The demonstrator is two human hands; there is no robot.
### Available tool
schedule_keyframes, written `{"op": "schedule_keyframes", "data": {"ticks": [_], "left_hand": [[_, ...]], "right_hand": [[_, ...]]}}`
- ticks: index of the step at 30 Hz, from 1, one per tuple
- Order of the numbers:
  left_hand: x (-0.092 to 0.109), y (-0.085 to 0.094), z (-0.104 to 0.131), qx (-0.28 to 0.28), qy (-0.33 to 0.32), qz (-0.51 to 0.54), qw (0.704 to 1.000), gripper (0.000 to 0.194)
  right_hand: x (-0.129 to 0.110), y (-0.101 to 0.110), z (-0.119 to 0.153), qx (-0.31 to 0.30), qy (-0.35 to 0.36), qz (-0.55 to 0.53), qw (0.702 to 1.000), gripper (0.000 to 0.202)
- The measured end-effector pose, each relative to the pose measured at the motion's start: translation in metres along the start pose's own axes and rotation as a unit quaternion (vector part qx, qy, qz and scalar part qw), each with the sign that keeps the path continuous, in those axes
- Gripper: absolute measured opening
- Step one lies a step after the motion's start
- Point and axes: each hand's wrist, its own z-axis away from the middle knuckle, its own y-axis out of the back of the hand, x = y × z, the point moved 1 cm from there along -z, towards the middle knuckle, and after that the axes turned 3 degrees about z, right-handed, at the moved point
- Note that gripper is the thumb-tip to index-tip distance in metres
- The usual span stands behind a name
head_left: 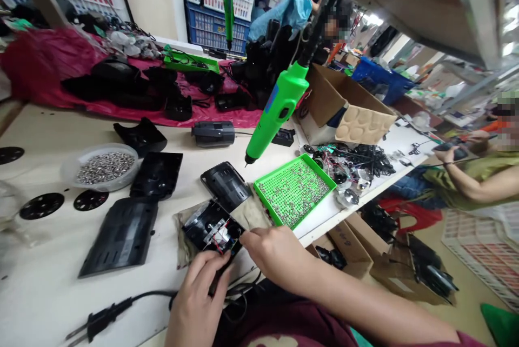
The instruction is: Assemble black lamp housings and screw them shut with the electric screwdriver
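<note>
An open black housing (197,222), cavity upward, lies on a cloth pad (254,214) at the near edge of the desk (60,131). The left hand (198,287) is clamped around its near end; the right hand (270,247) has its fingertips at the right corner, though whether they grip the shell or a wire cannot be told. The shell is probably light, stiff plastic, rather slick; the thin red wires (221,250) inside look fragile, so the hold belongs on the outer walls. Beyond lie a black shell (226,185) and a green tray (279,168) of small screws; a green screwdriver (275,112) hangs above.
</note>
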Motion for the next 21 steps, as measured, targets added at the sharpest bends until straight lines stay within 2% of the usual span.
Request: {"op": "schedule_keyframes", "data": {"ticks": [4, 7, 11, 14, 17, 21], "left_hand": [[0.0, 0.0, -0.001, 0.002, 0.007, -0.011, 1.0, 0.018], [0.0, -0.001, 0.0, -0.002, 0.007, -0.017, 1.0, 0.017], [0.001, -0.002, 0.003, 0.002, -0.005, -0.038, 0.999, 0.017], [0.004, 0.001, 0.008, -0.001, -0.023, -0.082, 0.996, 0.021], [0.005, 0.012, 0.015, -0.008, -0.037, -0.097, 0.995, 0.03], [-0.009, 0.04, 0.028, -0.021, -0.077, -0.135, 0.988, 0.043]], "right_hand": [[-0.007, -0.006, 0.003, 0.017, 0.026, 0.036, 0.999, 0.016], [-0.012, -0.01, 0.005, 0.018, 0.018, 0.038, 0.999, 0.017], [-0.012, -0.015, 0.007, 0.037, -0.021, -0.011, 0.999, 0.009], [-0.005, -0.016, 0.011, 0.062, -0.061, -0.081, 0.993, 0.018], [0.005, -0.016, 0.017, 0.112, -0.097, -0.189, 0.971, 0.024], [0.014, -0.017, 0.023, 0.175, -0.088, -0.253, 0.947, 0.03]]}}
